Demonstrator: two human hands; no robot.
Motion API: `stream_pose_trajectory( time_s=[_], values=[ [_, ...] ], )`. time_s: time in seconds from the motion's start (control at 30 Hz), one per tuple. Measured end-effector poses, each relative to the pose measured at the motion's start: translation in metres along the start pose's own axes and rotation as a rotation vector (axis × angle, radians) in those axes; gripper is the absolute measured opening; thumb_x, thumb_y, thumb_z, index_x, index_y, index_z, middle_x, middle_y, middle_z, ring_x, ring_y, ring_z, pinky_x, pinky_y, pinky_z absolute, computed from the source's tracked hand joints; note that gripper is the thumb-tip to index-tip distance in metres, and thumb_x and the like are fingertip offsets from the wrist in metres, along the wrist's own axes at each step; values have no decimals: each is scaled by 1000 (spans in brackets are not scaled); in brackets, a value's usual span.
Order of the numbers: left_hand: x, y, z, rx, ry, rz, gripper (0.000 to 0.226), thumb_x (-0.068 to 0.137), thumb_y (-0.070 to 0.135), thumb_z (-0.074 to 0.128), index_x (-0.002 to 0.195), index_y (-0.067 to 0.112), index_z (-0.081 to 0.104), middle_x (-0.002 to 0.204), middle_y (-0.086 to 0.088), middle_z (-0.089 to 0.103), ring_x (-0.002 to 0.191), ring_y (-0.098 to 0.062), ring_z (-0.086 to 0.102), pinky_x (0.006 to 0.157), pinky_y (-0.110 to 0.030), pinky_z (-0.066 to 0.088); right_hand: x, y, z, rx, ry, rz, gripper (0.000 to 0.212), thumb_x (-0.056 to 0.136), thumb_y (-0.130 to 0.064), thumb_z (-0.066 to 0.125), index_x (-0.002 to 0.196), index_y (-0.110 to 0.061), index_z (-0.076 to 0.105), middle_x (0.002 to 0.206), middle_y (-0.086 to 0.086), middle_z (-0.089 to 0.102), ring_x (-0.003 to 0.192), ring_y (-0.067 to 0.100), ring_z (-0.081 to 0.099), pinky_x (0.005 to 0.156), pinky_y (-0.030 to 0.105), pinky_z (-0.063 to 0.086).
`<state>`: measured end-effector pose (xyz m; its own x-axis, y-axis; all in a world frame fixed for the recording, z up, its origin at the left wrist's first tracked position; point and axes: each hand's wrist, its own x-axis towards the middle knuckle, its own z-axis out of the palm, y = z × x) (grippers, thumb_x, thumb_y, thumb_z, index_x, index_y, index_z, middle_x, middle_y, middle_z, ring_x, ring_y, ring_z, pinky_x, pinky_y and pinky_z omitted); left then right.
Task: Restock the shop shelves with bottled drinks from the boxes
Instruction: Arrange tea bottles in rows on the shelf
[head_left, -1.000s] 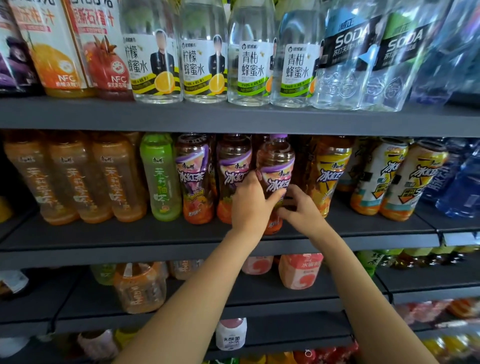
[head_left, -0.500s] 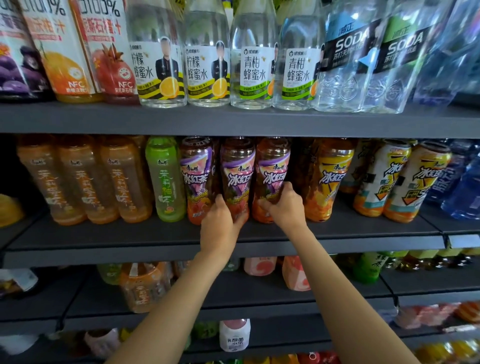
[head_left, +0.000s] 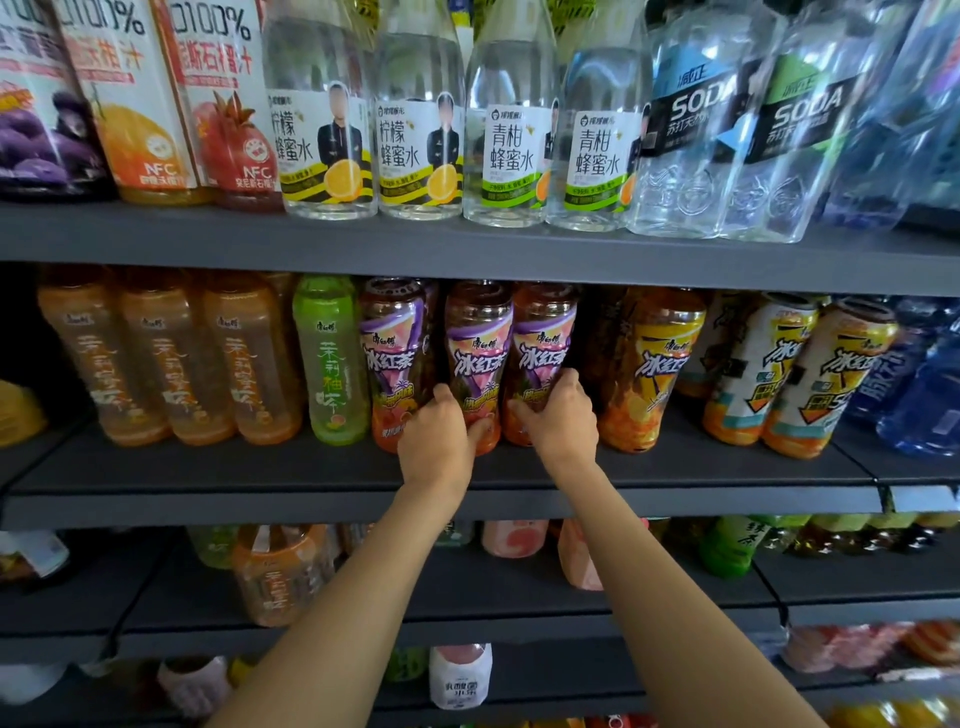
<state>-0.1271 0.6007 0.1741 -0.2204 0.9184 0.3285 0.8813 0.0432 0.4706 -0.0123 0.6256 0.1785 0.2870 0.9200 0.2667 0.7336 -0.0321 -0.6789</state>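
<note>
Three purple-labelled iced tea bottles stand side by side on the middle shelf (head_left: 311, 483). My left hand (head_left: 439, 436) grips the lower part of the middle bottle (head_left: 478, 353). Beside it, my right hand (head_left: 561, 421) grips the lower part of the right-hand bottle (head_left: 543, 343). The third one (head_left: 392, 353) stands untouched on the left. All three are upright and close together, their bases partly hidden by my hands.
Orange tea bottles (head_left: 161, 358) and a green bottle (head_left: 330, 358) stand to the left, yellow-labelled iced teas (head_left: 649, 369) to the right. Above are juice cartons (head_left: 135, 98), honey-water bottles (head_left: 415, 150) and soda bottles (head_left: 696, 130). Lower shelves (head_left: 519, 587) hold scattered bottles.
My left hand has moved left from the rightmost purple bottle to the middle one. The right hand has closed round the right-hand bottle, which now stands further back in line with the others.
</note>
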Motion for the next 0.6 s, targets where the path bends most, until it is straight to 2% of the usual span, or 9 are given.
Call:
stream_pose_trajectory(
  time_s=[0.1, 0.17, 0.23, 0.27, 0.33, 0.43, 0.53, 0.6],
  values=[
    [-6, -13, -6, -119, 56, 19, 45, 90, 38, 56, 124, 11, 45, 109, -5, 64, 100, -24, 62, 71, -31, 47, -8, 5, -1, 56, 4, 16, 59, 82, -32, 68, 124, -4, 38, 125, 13, 51, 115, 29, 50, 83, 40, 47],
    [-11, -30, -12, -238, 211, 59, 35, 88, 32, 59, 116, 12, 52, 104, -2, 65, 95, -21, 63, 71, -29, 48, -22, 9, -2, 59, 130, -58, 59, 84, -32, 66, 129, -5, 38, 127, 10, 48, 119, 27, 45, 87, 37, 45],
    [-12, -47, -21, -336, 334, 22, 34, 86, 26, 63, 112, 8, 53, 104, -5, 62, 94, -21, 60, 72, -27, 46, -37, 3, 0, 62, 255, -173, 49, 86, -33, 63, 124, -7, 46, 120, 7, 52, 115, 23, 45, 83, 31, 43],
    [-10, -52, -24, -347, 336, -22, 39, 85, 26, 64, 116, 6, 51, 109, -8, 60, 99, -23, 59, 76, -29, 46, -42, -4, 2, 59, 261, -208, 47, 87, -35, 62, 123, -7, 48, 117, 6, 54, 113, 22, 46, 82, 30, 42],
    [-1, -57, -24, -286, 235, -88, 52, 86, 29, 64, 126, 2, 45, 118, -13, 57, 110, -28, 55, 85, -34, 45, -47, -22, 14, 25, 190, -225, 52, 87, -38, 60, 127, -7, 47, 120, 6, 55, 116, 22, 47, 85, 30, 42],
    [10, -55, -19, -259, 108, -124, 55, 85, 29, 65, 127, 2, 42, 123, -17, 55, 116, -33, 51, 91, -38, 43, -46, -41, 29, -6, 82, -122, 51, 88, -37, 59, 124, -5, 43, 121, 9, 54, 115, 25, 50, 84, 32, 44],
    [16, -53, -16, -243, 111, -170, 59, 82, 30, 67, 128, 2, 42, 130, -18, 48, 123, -34, 42, 98, -41, 39, -44, -45, 35, -24, 61, -48, 40, 90, -32, 58, 116, -5, 44, 118, 10, 54, 110, 27, 54, 80, 35, 46],
    [16, -53, -16, -240, 120, -172, 61, 81, 31, 68, 128, 4, 41, 130, -17, 47, 123, -34, 42, 96, -42, 40, -43, -47, 35, -52, 53, -32, 40, 90, -33, 57, 115, -5, 44, 119, 10, 54, 108, 27, 56, 79, 36, 47]
  ],
)
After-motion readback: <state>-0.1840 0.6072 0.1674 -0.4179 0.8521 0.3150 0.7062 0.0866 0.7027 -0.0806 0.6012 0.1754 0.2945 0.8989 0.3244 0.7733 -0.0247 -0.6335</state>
